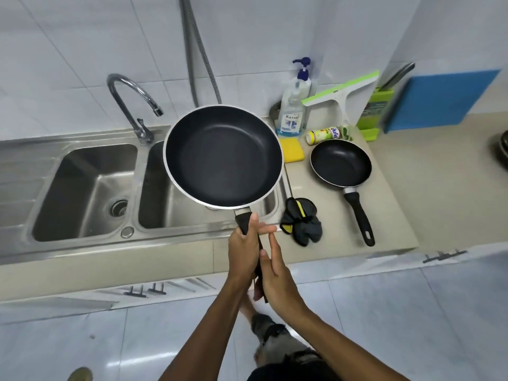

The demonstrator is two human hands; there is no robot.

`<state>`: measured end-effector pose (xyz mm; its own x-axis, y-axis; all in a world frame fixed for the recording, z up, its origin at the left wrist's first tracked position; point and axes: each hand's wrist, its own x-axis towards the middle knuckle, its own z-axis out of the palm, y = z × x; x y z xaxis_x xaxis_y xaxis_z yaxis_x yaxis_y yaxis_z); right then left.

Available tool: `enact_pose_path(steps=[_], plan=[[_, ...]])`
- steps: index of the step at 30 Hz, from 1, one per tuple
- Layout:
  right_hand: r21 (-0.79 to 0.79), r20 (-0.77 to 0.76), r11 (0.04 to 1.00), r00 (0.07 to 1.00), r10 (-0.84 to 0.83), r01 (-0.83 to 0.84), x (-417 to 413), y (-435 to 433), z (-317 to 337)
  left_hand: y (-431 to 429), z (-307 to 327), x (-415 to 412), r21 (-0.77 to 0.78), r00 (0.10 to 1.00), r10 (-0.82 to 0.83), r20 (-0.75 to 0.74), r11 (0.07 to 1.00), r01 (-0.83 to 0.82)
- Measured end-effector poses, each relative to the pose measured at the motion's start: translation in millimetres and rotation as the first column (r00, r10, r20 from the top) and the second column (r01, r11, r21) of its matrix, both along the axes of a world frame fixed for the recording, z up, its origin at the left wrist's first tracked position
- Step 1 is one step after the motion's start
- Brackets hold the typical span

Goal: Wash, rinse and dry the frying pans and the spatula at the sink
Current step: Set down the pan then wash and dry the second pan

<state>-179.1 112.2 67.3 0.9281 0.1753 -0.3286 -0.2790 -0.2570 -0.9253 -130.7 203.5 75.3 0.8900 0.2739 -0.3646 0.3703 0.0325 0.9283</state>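
My left hand grips the black handle of a large black non-stick frying pan and holds it level above the right basin of the steel sink. My right hand lies with straight fingers against the lower part of the same handle. A smaller black frying pan rests on the beige counter to the right, its handle pointing toward me. No spatula is in sight.
A curved tap stands behind the sink. On the counter are a yellow sponge, a dark cloth, a pump soap bottle, a lying yellow bottle, a green squeegee and a blue board.
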Motion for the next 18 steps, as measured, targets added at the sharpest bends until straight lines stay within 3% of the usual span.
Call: enact_pose_path(steps=[6,10,13,18], plan=[[-0.061,0.135,0.998,0.991,0.026,-0.018,-30,-50,2,-44,3,-29,-0.048,0.997,-0.068,0.035,0.996,0.070],[-0.114,0.194,0.991,0.980,-0.042,0.065,-30,-89,5,-81,11,-30,-0.060,0.979,-0.175,0.104,0.981,0.182],[-0.066,0.184,0.987,0.974,-0.130,0.144,-27,-121,16,-116,12,-27,-0.124,0.969,-0.214,0.126,0.965,0.230],[-0.022,0.218,0.979,0.957,-0.193,0.202,-13,-199,34,-197,12,-13,-0.031,0.938,-0.316,0.146,0.946,0.323]])
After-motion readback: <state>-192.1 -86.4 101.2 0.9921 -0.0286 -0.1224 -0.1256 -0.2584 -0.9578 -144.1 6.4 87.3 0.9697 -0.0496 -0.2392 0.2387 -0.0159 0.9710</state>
